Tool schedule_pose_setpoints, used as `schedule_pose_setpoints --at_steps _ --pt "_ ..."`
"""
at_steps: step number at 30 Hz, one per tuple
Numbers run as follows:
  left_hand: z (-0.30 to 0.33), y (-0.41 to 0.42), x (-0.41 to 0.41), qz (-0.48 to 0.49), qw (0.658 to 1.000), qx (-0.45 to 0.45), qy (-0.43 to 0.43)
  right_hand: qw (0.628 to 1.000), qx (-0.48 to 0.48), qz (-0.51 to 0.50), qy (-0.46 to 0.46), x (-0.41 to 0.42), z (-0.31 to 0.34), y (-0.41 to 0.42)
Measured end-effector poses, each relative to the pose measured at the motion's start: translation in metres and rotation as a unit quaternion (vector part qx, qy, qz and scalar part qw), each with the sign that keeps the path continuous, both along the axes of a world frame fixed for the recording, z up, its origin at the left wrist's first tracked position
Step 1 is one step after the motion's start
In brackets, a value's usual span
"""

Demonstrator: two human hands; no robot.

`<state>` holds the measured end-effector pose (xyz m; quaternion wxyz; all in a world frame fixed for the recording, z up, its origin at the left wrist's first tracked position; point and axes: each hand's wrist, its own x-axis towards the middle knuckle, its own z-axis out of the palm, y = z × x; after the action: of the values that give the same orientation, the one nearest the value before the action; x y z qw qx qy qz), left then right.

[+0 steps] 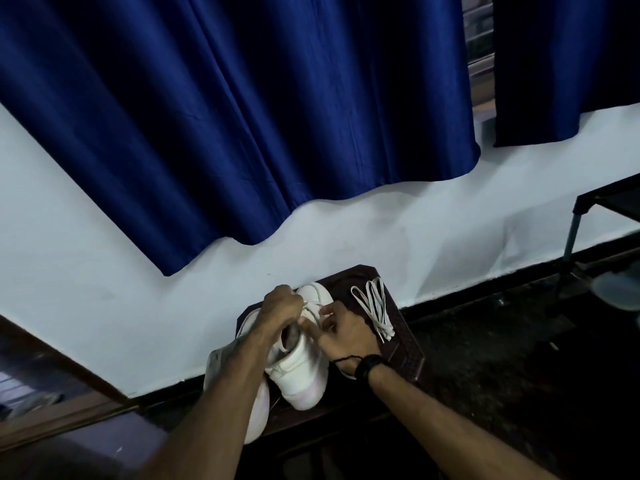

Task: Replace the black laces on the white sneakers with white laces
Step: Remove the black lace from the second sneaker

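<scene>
Working close over the lacing of the nearer white sneaker (298, 372), both hands are bunched at its eyelet rows. The left hand (280, 311) has its fingers curled over the tongue area and seems to pinch a bit of white lace (313, 308); the right hand (341, 329), with a dark band and thread at the wrist, has fingers curled in beside it, pinching at the same lacing, though exactly which strand each one holds is too small to tell. No black lace shows on this shoe, so my judgement is that white lace is being threaded or snugged here.

To do this well, keep the shoe steady on the dark worktop (398, 327), with one hand bracing the upper while the other feeds the tip cleanly through the eyelet, flat and untwisted. Even up both ends before moving to the next pair of holes, and pull only until the lace lies snug, not so hard that it puckers the upper.

The second white sneaker (256, 417) lies just to the left, partly under the left forearm, touching the first. Farther on the right, the spare white lace (374, 306) lies looped on the worktop, apart from the shoes and within easy reach. Beyond stand the pale wall (104, 265) and the blue curtain (225, 109).
</scene>
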<state>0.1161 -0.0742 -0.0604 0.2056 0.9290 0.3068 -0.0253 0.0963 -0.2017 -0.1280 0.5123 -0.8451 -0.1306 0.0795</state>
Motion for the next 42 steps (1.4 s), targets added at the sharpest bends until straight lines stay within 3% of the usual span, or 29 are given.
schedule_pose_setpoints --at_steps 5,8,12,14,17,20,24,27,29,32,34,37,39,42 --pt "0.003 0.006 -0.012 -0.064 0.998 0.026 0.008 0.997 -0.061 -0.009 -0.053 -0.003 0.009 0.004" --pt "0.005 0.004 -0.015 -0.112 0.992 0.041 -0.031 0.997 -0.044 -0.036 -0.059 -0.008 0.007 0.004" --pt "0.028 0.016 -0.019 -0.061 0.987 -0.066 -0.13 0.996 -0.046 -0.058 -0.046 -0.013 0.007 0.012" --pt "0.043 0.025 -0.027 -0.041 0.953 -0.223 -0.199 0.995 -0.06 -0.071 -0.022 -0.01 0.008 0.016" --pt "0.07 0.037 -0.044 -0.041 0.859 -0.421 -0.287 0.994 -0.085 -0.065 -0.009 -0.007 0.008 0.02" --pt "0.087 0.045 -0.053 -0.061 0.808 -0.48 -0.335 0.993 -0.102 -0.052 -0.022 -0.005 0.007 0.02" --pt "0.088 0.042 -0.057 -0.024 0.81 -0.464 -0.358 0.986 -0.101 -0.052 -0.118 0.0 0.013 0.019" --pt "0.084 0.043 -0.058 0.014 0.801 -0.472 -0.367 0.954 -0.117 0.02 -0.277 0.013 0.035 0.013" --pt "0.083 0.045 -0.058 0.03 0.795 -0.481 -0.37 0.922 -0.141 0.125 -0.337 0.016 0.06 0.01" --pt "0.085 0.044 -0.055 0.037 0.787 -0.49 -0.373 0.855 -0.204 0.291 -0.378 -0.001 0.08 0.008" --pt "0.091 0.04 -0.052 0.026 0.783 -0.491 -0.381 0.832 -0.259 0.304 -0.385 -0.018 0.069 0.007" --pt "0.104 0.033 -0.049 0.014 0.765 -0.492 -0.416 0.875 -0.257 0.197 -0.361 -0.037 0.041 0.007" --pt "0.117 0.031 -0.05 0.017 0.732 -0.514 -0.446 0.88 -0.231 0.138 -0.391 -0.043 0.03 0.012" --pt "0.133 0.033 -0.056 0.009 0.679 -0.567 -0.466 0.912 -0.189 0.082 -0.355 -0.047 0.022 0.018"
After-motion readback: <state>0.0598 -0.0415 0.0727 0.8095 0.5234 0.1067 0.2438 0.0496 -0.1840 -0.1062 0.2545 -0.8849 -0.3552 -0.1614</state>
